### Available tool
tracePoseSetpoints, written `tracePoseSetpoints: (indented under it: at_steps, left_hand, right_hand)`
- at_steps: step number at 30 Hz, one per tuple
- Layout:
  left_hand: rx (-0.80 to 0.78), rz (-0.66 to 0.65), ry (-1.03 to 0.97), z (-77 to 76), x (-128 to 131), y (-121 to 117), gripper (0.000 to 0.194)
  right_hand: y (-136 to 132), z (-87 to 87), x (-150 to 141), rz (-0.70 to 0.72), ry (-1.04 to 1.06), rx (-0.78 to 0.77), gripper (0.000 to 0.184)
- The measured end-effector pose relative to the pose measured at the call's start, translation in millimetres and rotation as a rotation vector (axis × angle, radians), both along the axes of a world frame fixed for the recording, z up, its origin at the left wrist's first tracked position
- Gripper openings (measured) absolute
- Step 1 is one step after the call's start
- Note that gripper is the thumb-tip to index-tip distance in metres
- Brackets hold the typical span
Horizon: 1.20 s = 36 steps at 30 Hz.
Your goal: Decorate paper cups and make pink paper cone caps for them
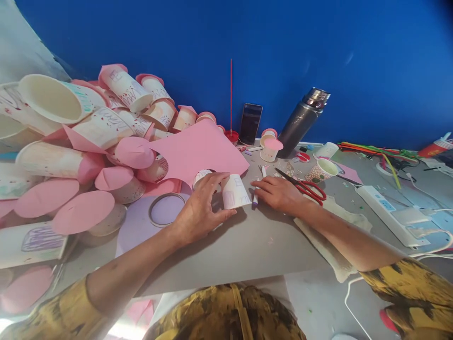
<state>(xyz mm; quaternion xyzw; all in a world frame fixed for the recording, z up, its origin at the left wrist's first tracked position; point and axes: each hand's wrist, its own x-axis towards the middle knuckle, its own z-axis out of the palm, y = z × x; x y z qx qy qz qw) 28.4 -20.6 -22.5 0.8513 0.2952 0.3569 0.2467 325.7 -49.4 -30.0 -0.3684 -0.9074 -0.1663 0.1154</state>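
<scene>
Near side of the paper cup (234,194): grey tabletop (226,257); to its right a pale cloth (334,241), partly under the right forearm. Cup itself wide rim nearest, purple marks on its side, pinched between thumb and fingers of the left hand (201,208). Just right of it, right hand (278,192), fingers bent, tips by a purple-ended marker (255,199); gripped or merely touched, cannot tell. Left of the cup, a metallic ring (150,213) on lilac paper (129,231). Farther right, red-handled scissors (311,190), then a white power strip (384,215). Beyond-left of the cup, a pink sheet (201,146) and heaped decorated cups (109,125). Well beyond it, dark phone (251,123); beyond-right, dark flask (300,123), tilted; behind all, a blue wall (198,42).
</scene>
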Motion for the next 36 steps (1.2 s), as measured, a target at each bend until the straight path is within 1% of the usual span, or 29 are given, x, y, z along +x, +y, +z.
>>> tracePoseSetpoints:
  at_steps: [2,4,5,6,7,8,10,11,12,15,18,22,26,32,36]
  left_hand:
    - [-0.016,-0.002,0.002,-2.5,0.3,-0.9,0.074]
    - [-0.039,-0.016,0.024,-5.2,1.4,-2.0,0.076]
    - [-0.047,-0.024,0.035,-6.4,2.1,-2.4,0.077]
    - [-0.052,-0.032,0.040,-7.4,2.9,-2.9,0.079]
    - [-0.053,-0.040,0.040,-8.2,3.7,-3.2,0.080]
    - [-0.049,-0.048,0.037,-8.6,4.3,-3.5,0.081]
    - [-0.037,-0.064,0.033,-8.5,4.8,-4.0,0.081]
    - [-0.032,-0.068,0.035,-8.1,4.7,-4.3,0.081]
    - [-0.028,-0.071,0.039,-7.7,4.3,-4.5,0.081]
    - [-0.022,-0.073,0.049,-7.2,3.0,-4.8,0.082]
    - [-0.012,-0.076,0.045,-8.1,2.6,-4.0,0.084]
    - [0.005,-0.084,0.041,-9.9,3.7,-2.4,0.085]
    - [0.026,-0.083,0.027,-12.5,4.4,-1.7,0.087]
    - [-0.008,-0.084,-0.004,-15.5,3.4,-1.7,0.088]
    - [-0.040,-0.075,0.024,-12.8,3.0,-2.4,0.088]
  right_hand:
    - [-4.9,10.4,-4.9,-0.033,0.303,0.009,0.015]
    - [-12.4,25.9,-15.3,-0.156,0.723,0.006,0.016]
    - [-16.6,33.9,-21.9,-0.195,0.940,0.009,0.018]
    - [-20.7,41.0,-28.8,-0.174,1.088,-0.056,0.019]
    - [-24.6,46.4,-35.4,-0.114,1.177,-0.126,0.016]
    - [-28.3,49.6,-41.3,-0.062,1.222,-0.197,0.013]
    - [-34.5,49.5,-50.0,0.001,1.210,-0.299,0.010]
    - [-37.0,46.9,-52.5,0.009,1.165,-0.314,0.010]
    - [-39.1,43.4,-53.9,0.009,1.110,-0.301,0.011]
    - [-42.7,34.3,-54.0,0.039,0.979,-0.168,0.017]
    - [-42.0,33.0,-53.3,0.097,0.923,-0.102,0.020]
    - [-38.5,34.8,-54.5,0.128,0.860,-0.091,0.021]
    - [-38.0,33.4,-54.7,0.134,0.841,-0.072,0.024]
    - [-40.5,33.4,-54.0,0.128,0.829,-0.139,0.020]
    - [-38.8,32.1,-51.7,0.098,0.844,-0.077,0.021]
